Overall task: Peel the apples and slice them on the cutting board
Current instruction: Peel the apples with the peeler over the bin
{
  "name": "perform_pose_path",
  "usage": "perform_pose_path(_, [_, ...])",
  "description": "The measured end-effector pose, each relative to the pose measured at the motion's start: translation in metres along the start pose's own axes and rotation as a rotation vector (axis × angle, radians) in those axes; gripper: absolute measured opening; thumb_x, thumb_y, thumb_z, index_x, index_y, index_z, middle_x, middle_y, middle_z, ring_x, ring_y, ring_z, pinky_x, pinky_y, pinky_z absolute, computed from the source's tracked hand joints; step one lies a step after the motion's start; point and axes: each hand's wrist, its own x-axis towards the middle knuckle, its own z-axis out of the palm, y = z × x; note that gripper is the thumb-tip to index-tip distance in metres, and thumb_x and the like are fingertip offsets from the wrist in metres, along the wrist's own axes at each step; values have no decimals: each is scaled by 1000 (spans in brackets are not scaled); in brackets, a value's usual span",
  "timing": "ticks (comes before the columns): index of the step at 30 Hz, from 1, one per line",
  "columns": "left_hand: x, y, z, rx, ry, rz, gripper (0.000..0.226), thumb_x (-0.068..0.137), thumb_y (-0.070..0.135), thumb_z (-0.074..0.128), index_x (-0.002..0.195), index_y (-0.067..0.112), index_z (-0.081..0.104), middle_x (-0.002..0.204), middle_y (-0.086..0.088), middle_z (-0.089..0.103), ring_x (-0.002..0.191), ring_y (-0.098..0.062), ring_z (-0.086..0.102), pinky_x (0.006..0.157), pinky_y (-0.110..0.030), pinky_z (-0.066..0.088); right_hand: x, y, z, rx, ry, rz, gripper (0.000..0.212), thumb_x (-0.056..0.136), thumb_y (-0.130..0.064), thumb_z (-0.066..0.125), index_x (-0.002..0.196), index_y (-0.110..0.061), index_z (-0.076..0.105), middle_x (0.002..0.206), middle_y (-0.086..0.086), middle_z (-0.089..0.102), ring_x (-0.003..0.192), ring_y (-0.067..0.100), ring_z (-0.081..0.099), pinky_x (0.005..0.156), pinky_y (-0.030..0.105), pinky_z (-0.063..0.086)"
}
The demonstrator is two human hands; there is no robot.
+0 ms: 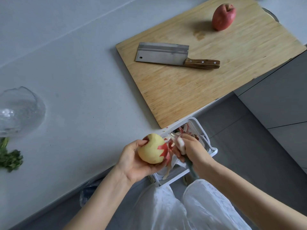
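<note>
My left hand (pixel 132 163) holds a mostly peeled apple (pixel 152 151) just off the counter's front edge; red skin remains in jagged patches on its right side. My right hand (pixel 192 151) grips a peeler (pixel 181 145) right beside the apple, with a strip of peel hanging near its blade. A whole red apple (pixel 223 17) stands at the far end of the wooden cutting board (pixel 191 90). A cleaver (pixel 176 55) with a wooden handle lies flat on the board.
A white bin (pixel 207 143) under my hands holds red and pale peelings. A clear glass bowl (pixel 18 110) sits at the counter's left, with green herbs (pixel 10 160) below it. Grey floor and cabinet fronts lie to the right.
</note>
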Motion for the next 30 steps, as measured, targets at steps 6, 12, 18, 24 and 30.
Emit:
perform_pose_path(6, [5, -6, 1, 128, 8, 35, 25, 82, 19, 48, 79, 10, 72, 94, -19, 68, 78, -31, 65, 81, -44, 51, 2, 3, 9, -1033, 340, -1099, 19, 87, -21, 46, 76, -10, 57, 46, -3, 49, 41, 21, 45, 44, 26, 35])
perform_pose_path(12, [-1, -7, 6, 185, 39, 25, 34, 81, 25, 48, 103, 4, 63, 96, -21, 65, 77, -30, 64, 69, -41, 56, 10, -8, 1, -1004, 292, -1262, 18, 87, -15, 52, 71, -8, 58, 43, -2, 43, 39, 21, 43, 39, 32, 38])
perform_pose_path(18, [-7, -5, 11, 154, 45, -8, 38, 75, 28, 51, 100, 2, 63, 90, -23, 66, 68, -32, 64, 57, -39, 57, 16, -8, -13, -984, 261, -1198, 23, 87, -22, 49, 70, -8, 57, 44, -1, 47, 40, 21, 46, 42, 26, 36])
perform_pose_path(24, [-15, 15, 25, 109, -65, 30, 42, 73, 30, 50, 74, -4, 74, 90, -24, 66, 67, -36, 63, 57, -39, 57, 32, 16, -27, -969, 298, -856, 14, 75, -13, 44, 76, -18, 56, 61, -11, 66, 52, 19, 61, 47, 36, 49])
perform_pose_path(30, [-8, 10, 23, 215, 34, 14, 43, 85, 33, 44, 79, 0, 71, 79, -20, 66, 61, -29, 63, 60, -36, 56, -1, -18, -1, -803, 348, -1132, 24, 68, -6, 43, 78, -26, 48, 61, -16, 63, 58, 13, 51, 51, 23, 35])
